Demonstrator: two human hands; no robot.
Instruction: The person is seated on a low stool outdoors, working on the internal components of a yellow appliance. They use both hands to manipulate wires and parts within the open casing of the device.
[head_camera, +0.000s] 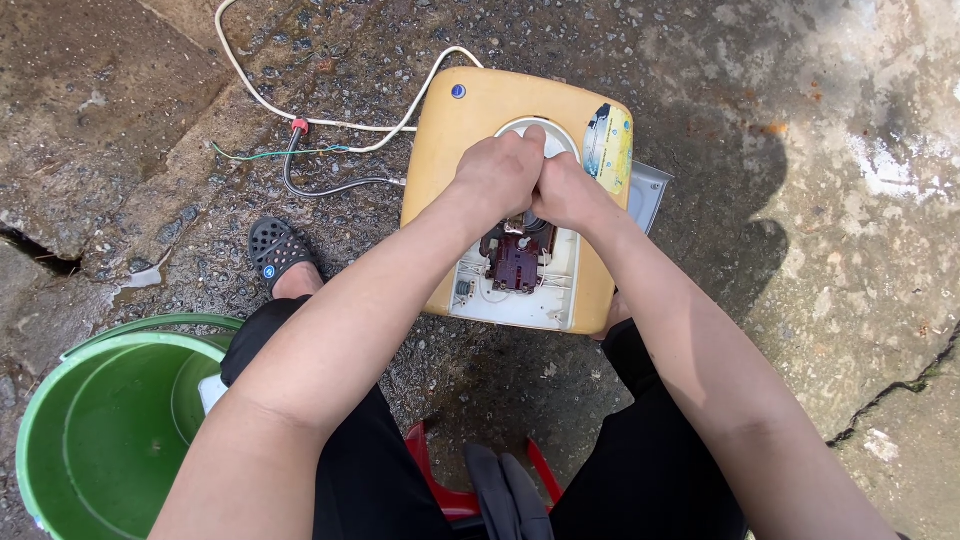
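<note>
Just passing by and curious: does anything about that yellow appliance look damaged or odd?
Yes. The yellow casing has an open section exposing a dark red part, and loose wires trail over the wet ground.

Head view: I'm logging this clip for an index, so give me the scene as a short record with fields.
setting: wet concrete ground, outdoors
left hand: fist closed on the opened part of the yellow appliance casing
right hand: closed beside it, touching the left
exposed part: dark red mechanism in a white recess
nearby: green bucket, white cord, red stool
</note>
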